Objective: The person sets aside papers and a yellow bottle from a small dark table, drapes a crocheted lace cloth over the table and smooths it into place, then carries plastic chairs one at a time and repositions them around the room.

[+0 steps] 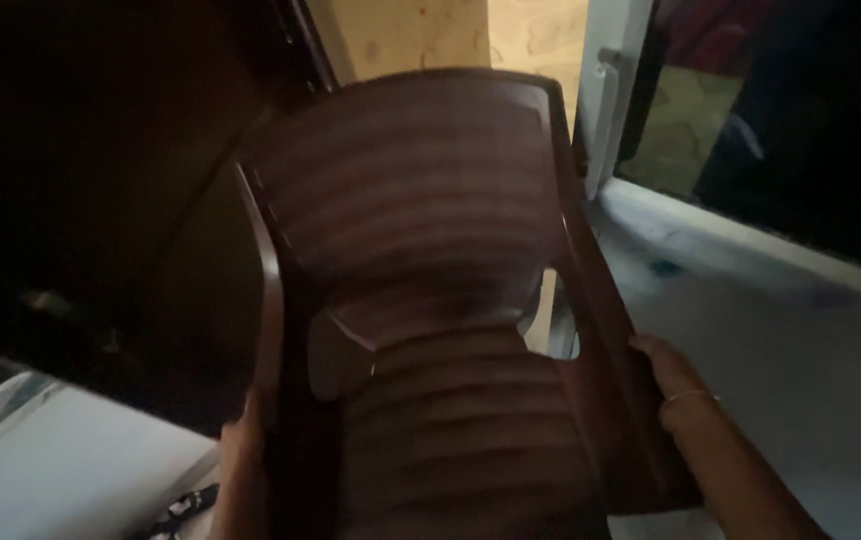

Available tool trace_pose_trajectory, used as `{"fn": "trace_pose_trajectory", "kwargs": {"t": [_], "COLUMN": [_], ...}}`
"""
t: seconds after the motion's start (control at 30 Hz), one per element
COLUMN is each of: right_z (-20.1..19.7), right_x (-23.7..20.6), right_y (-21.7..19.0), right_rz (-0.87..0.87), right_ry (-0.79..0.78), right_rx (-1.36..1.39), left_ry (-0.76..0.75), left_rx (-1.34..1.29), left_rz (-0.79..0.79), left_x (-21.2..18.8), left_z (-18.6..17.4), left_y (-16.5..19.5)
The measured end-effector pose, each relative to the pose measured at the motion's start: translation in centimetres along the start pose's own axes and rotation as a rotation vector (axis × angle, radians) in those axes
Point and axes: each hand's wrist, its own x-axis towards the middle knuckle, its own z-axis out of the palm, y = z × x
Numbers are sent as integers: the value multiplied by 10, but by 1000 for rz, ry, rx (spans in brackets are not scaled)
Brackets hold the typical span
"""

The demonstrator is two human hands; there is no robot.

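Brown moulded plastic fills the view: a ribbed armchair (430, 300) held up between both hands and tilted away from the wearer, its backrest toward a pale doorway. The right hand (672, 378), a thin bangle at the wrist, clasps the right armrest edge, fingers curled round it. The left hand (245, 445) sits low on the left armrest in deep shadow; it seems wrapped on the rim, though how its fingers lie cannot be told. The risk, as it looks: the gap ahead is tight, and a leg or armrest could knock the white door frame (605, 90) or the dark furniture at left, jolting the hold. No packages, labels or signs are legible; only a small dark patterned object (185, 508) lies on the pale surface at lower left.
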Motion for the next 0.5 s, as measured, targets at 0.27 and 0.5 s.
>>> {"fn": "trace_pose_trajectory", "kwargs": {"t": [0.27,0.5], "right_z": [74,141], "right_x": [44,76], "right_y": [-38,-82], "right_rz": [-32,-51], "right_ry": [13,92], "right_rx": [160,250], "left_ry": [-166,-345], "left_rx": [103,-90], "left_rz": [-101,-16], "left_x": [116,186], "left_z": [53,88], "left_y": [79,150]}}
